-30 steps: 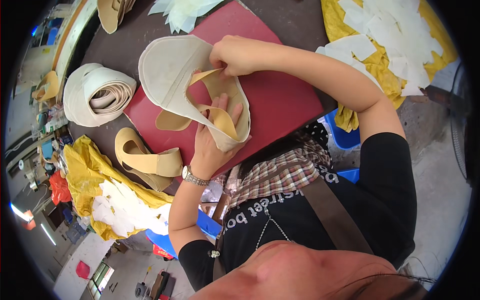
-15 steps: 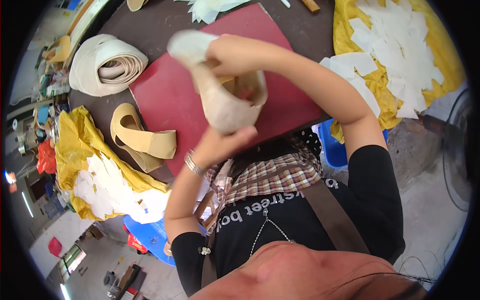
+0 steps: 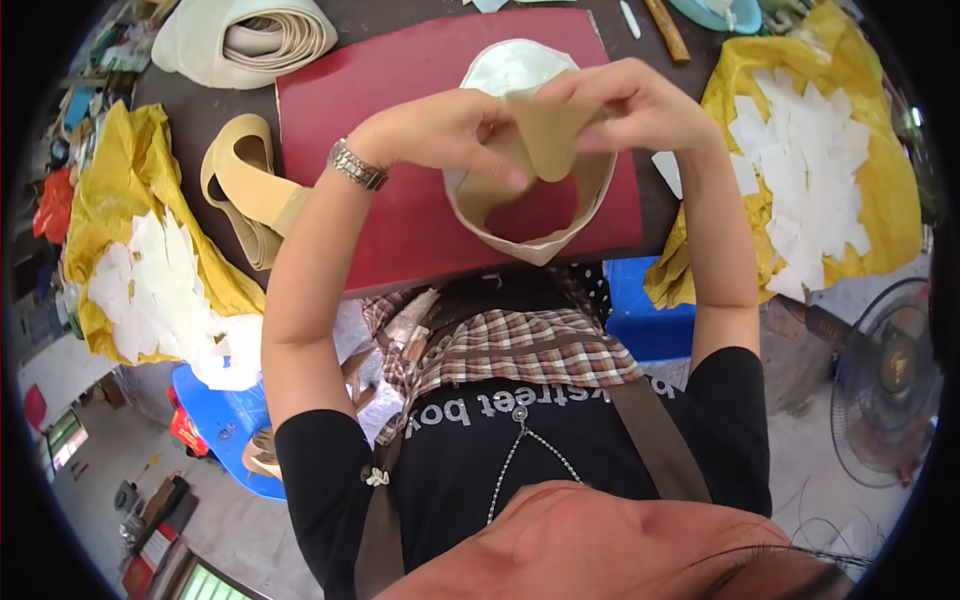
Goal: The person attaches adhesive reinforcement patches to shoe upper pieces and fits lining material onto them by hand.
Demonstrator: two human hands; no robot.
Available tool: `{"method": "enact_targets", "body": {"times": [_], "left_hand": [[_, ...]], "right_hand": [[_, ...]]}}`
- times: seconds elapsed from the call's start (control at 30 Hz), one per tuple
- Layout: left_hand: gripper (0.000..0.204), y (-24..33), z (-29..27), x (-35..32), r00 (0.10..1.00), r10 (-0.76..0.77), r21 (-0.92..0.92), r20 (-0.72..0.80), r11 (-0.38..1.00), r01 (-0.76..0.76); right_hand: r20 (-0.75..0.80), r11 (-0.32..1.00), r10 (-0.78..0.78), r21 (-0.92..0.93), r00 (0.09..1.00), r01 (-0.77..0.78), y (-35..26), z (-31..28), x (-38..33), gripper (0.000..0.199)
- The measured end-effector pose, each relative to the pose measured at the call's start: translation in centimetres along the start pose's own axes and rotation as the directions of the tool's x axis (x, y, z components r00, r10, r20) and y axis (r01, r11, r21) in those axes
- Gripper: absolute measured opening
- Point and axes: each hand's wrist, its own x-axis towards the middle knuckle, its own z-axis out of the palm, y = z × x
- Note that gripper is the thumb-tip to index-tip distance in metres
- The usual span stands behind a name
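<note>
A cream shoe-upper piece [image 3: 530, 215], curved into an open loop, hangs above the dark red mat [image 3: 400, 150]. My left hand [image 3: 440, 130], with a metal watch on the wrist, pinches its tan inner flap from the left. From the right, my right hand [image 3: 640, 105] grips the same tan flap [image 3: 548, 130]. Both hands meet at the top of the piece, fingers closed on it. The piece's pale lining shows behind my fingers.
A coil of cream strip [image 3: 250, 40] lies at the back left and a tan strap loop [image 3: 250, 190] beside the mat. Yellow bags of white cut pieces sit at left [image 3: 140, 260] and right [image 3: 810, 160]. A blue stool [image 3: 225, 420] and a fan [image 3: 890, 390] stand on the floor.
The piece has been turned and spread open into a loop. Both hands have shifted to its top edge, and the view has moved toward the table's right side.
</note>
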Motion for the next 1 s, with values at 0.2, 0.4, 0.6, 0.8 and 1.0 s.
{"method": "enact_targets", "body": {"times": [0.2, 0.4, 0.6, 0.8, 1.0], "left_hand": [[0.02, -1.1, 4.1, -0.9, 0.932, -0.198, -0.252, -0.305, 0.96, 0.122], [0.02, -1.0, 10.9, -1.9, 0.604, -0.31, -0.535, -0.734, 0.811, -0.235], [0.019, -1.4, 12.8, -2.4, 0.482, -0.029, -0.073, -0.875, 0.995, -0.072], [0.021, -1.9, 13.2, -2.8, 0.425, 0.025, 0.071, -0.905, 0.993, 0.094], [0.016, -2.2, 13.6, -2.8, 0.311, 0.184, 0.233, -0.932, 0.964, 0.131]], "right_hand": [[-0.586, 0.706, -0.286, -0.664, 0.758, -0.248, -5.4, 9.2, -1.7, 0.05], [-0.294, 0.258, -0.121, -0.932, 0.948, -0.256, -4.6, 9.9, -4.7, 0.028], [-0.271, 0.105, -0.087, -0.959, 0.959, -0.262, -1.0, 12.9, -6.9, 0.029], [-0.373, -0.065, 0.197, -0.928, 0.907, -0.368, -1.4, 15.6, -5.1, 0.049], [-0.37, -0.302, 0.273, -0.909, 0.888, -0.286, -1.1, 16.7, -4.2, 0.049]]}}
